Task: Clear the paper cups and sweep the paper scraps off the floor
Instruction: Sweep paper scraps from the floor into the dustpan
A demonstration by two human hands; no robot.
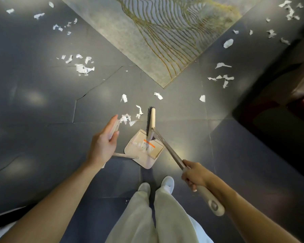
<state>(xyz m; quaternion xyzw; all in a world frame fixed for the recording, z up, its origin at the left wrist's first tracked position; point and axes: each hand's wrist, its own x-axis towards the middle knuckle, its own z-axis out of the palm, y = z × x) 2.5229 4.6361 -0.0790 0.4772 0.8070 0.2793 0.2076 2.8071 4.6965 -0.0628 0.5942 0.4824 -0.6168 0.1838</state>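
Torn white scraps (83,68) dot the dark floor (42,137). At lower centre, the left hand (104,143) holds the orange-labelled dustpan (144,149) and the right hand (195,176) grips the broom (152,118).

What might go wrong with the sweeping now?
The nearest scraps lie left of the dustpan, off to one side, so the broom may push them past it. Pieces close to the rug corner might get flicked under its edge.

Dustpan (144,149) between feet, scraps (128,118) ahead, rug (147,55) beyond.
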